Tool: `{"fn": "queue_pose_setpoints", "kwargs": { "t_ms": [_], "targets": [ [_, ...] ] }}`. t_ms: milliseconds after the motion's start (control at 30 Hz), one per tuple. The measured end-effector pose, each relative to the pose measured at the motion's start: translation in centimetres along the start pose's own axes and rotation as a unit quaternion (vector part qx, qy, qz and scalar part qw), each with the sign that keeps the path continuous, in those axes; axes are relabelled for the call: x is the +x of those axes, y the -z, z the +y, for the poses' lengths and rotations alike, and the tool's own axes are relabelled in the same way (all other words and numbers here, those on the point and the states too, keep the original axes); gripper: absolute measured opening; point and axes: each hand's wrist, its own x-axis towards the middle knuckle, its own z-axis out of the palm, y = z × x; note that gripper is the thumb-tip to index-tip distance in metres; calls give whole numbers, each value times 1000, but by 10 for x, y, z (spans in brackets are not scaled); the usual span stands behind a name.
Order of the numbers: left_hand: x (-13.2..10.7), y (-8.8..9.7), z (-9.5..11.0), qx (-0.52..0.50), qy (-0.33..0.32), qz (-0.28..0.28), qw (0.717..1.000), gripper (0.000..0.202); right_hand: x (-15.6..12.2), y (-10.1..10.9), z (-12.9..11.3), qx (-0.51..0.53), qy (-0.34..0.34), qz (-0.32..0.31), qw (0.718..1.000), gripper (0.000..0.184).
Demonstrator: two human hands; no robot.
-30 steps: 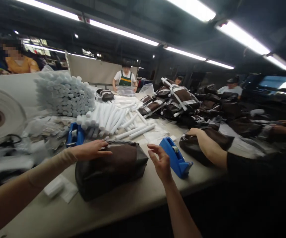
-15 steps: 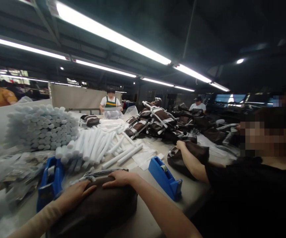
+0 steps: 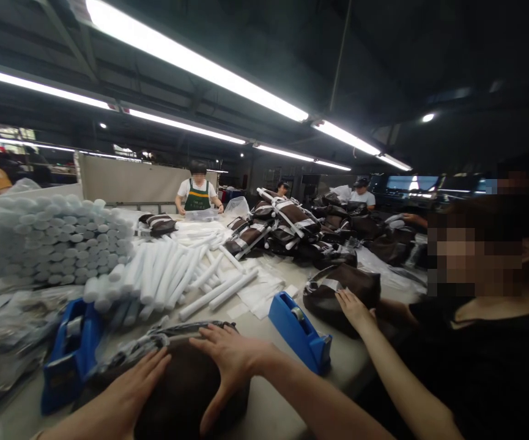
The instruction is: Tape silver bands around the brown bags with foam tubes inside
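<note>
A dark brown bag (image 3: 177,385) lies on the table close in front of me, its top edge lined with grey wrapped straps (image 3: 154,336). My left hand (image 3: 138,379) rests on the bag's left side with its fingers stretched out together. On the upper right part of the bag lies my right hand (image 3: 230,357), open, fingers spread and thumb pointing down. Both hands press on the bag from above without gripping it. Part of the bag is hidden under my hands and forearms.
Blue tape dispensers stand left (image 3: 71,351) and right (image 3: 299,330) of the bag. White foam rods (image 3: 163,272) are piled beyond, with brown bags (image 3: 287,226) heaped farther back. At right a co-worker in black handles another brown bag (image 3: 344,287); a person in a green apron (image 3: 199,197) stands across.
My right hand has spread its fingers and dropped its thumb down the bag's side. My left hand's fingers have straightened. The co-worker's near hand has moved lower on their bag.
</note>
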Motion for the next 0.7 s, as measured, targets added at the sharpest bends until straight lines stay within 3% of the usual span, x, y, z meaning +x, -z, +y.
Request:
{"fn": "queue_pose_setpoints", "kwargs": {
  "t_ms": [100,167,233,333,367,500,600,700],
  "targets": [
    [-9,5,34,58,77,-140,985,110,1,-13,2,-56,31,-7,998,135],
    [-9,12,51,97,140,-158,973,115,3,-21,3,-68,32,-17,997,133],
    [-7,20,60,99,142,-154,973,117,5,-26,2,-77,23,-23,996,129],
    [-5,31,56,102,117,-153,976,118,8,-28,3,-114,14,-29,993,128],
    [-4,34,52,97,120,-187,970,123,10,-28,5,-120,15,-37,992,127],
    [3,44,34,68,108,-240,962,126,18,-26,15,-101,35,-38,993,107],
    [9,52,28,49,88,-277,956,120,20,-23,15,-81,36,-49,995,98],
    [8,50,25,54,74,-278,956,107,21,-24,11,-85,18,-52,995,92]
  ]
}}
